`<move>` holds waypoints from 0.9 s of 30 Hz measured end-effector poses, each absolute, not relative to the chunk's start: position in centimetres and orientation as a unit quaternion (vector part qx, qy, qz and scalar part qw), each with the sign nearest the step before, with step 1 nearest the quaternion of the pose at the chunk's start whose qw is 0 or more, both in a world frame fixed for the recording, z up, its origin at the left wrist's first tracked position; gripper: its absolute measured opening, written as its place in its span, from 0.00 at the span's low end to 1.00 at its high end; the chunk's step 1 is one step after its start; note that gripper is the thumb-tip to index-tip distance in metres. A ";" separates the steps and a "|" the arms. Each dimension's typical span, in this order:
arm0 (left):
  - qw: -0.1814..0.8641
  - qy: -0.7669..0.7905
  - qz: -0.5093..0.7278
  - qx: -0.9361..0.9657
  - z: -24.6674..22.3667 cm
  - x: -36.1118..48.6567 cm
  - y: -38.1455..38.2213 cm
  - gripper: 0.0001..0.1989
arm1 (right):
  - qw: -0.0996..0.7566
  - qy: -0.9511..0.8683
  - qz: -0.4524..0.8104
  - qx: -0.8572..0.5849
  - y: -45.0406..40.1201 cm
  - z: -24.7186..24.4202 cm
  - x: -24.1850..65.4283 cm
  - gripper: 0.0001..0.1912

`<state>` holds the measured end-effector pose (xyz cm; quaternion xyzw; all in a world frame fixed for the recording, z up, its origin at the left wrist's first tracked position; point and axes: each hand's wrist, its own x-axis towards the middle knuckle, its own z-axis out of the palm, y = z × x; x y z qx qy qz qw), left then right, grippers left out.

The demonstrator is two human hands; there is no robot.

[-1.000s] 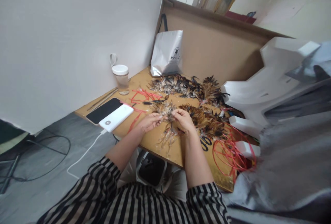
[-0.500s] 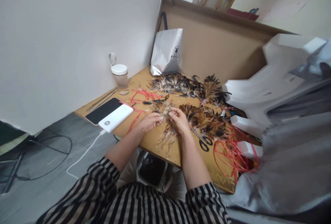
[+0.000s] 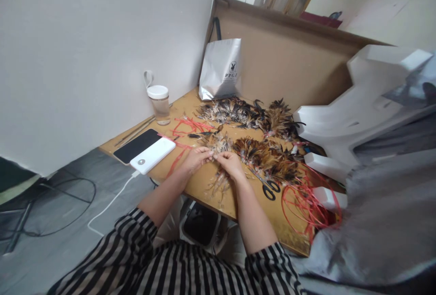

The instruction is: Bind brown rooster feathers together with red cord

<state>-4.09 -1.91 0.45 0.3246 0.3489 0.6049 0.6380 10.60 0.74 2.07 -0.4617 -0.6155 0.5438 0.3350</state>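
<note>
My left hand is closed in a pinch on the quill ends of some feathers. Fingertip to fingertip with it, my right hand is pinched too, but what lies between its fingers is too small to make out. Pale brown loose feathers fan out just beyond my fingers, and more feathers lie below, near the table's front edge. Right of my hands is a brown and black feather pile, with black-handled scissors beside it.
Behind lies a long dark feather pile before a silver bag. A lidded cup, a phone and a white power bank stand or lie left. Red strips tangle at the right, near white foam.
My right hand has moved down and slightly left, from the loose feathers to the fingertips of my left hand. My left hand has barely moved.
</note>
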 end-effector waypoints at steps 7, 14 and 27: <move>0.628 0.363 0.594 0.348 0.2 -4.1 -1.9 0.11 | 0.404 -0.582 0.549 -0.444 1.1 1.8 10.4 0.14; 0.611 0.402 0.551 0.400 0.4 -4.0 -2.1 0.12 | 0.455 -0.599 0.539 -0.379 0.8 2.2 10.3 0.11; 0.610 0.418 0.546 0.394 0.5 -3.9 -2.1 0.12 | 0.449 -0.621 0.524 -0.372 0.9 1.7 10.3 0.11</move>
